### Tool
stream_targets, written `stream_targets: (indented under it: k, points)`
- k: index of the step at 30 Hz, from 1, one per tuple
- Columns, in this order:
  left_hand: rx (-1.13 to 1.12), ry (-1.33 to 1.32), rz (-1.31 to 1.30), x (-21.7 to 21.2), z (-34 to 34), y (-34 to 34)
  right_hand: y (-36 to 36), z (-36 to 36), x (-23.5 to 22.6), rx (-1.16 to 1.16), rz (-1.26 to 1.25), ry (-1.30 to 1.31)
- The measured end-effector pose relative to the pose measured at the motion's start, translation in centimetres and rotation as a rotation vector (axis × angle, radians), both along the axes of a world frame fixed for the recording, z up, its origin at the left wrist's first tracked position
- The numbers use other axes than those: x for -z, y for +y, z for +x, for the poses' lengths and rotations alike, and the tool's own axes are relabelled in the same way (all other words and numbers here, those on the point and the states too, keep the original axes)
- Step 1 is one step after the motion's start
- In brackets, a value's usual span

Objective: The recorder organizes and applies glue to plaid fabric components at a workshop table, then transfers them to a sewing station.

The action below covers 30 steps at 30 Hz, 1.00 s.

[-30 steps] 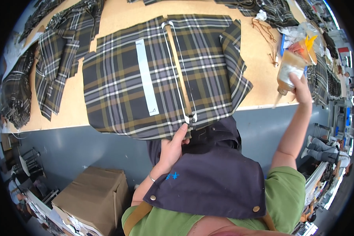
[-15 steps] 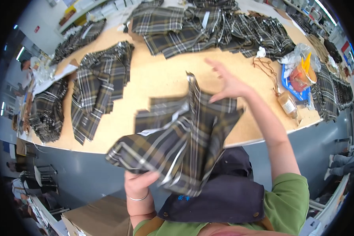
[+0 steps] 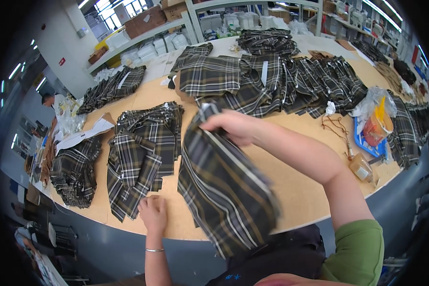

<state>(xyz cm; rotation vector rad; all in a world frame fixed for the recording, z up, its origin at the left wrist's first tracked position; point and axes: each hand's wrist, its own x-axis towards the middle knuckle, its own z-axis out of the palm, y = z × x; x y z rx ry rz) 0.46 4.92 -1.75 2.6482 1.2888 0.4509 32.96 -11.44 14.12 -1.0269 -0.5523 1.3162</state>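
Note:
My right hand [image 3: 234,127] is closed on the top end of a dark plaid fabric piece [image 3: 229,186], grey, olive and white. The piece hangs down over the table's front edge, its lower part blurred. My left hand [image 3: 152,213], with a bangle on the wrist, rests at the front edge with its fingers loosely bent, apart and holding nothing visible. Beside its fingertips lies a stack of plaid cut pieces [image 3: 137,159]; whether they touch it I cannot tell.
Plaid piles lie on the wooden table [image 3: 300,190]: a bundle [image 3: 74,178] at the left, a long row [image 3: 314,86] at the back. On the right are a blue tray [image 3: 367,140] with a reddish cup [image 3: 377,128], a brown-cord tangle [image 3: 338,128] and a bottle [image 3: 361,168].
My left hand has let go of the plaid piece and moved onto the table by the left stack. My right hand, open before, now grips the piece. The view has tilted up.

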Motion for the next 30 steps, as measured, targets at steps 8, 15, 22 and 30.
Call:
stream_targets:
  k: [8,15,22,30]
  points:
    - [0.064,-0.125,0.067,-0.2,0.9,-1.6,14.3,11.0,-7.0,0.906,0.694,-0.004]
    - [0.050,-0.128,0.015,-1.0,1.1,-1.0,13.9,14.5,4.3,0.631,-0.076,-0.076]
    - [-0.021,-0.237,0.075,0.5,0.6,2.3,5.7,8.6,12.1,0.043,-0.267,-0.543]
    - [-0.194,0.000,0.203,-0.6,1.4,5.9,-8.5,-1.3,10.5,-0.476,-0.353,-0.702]
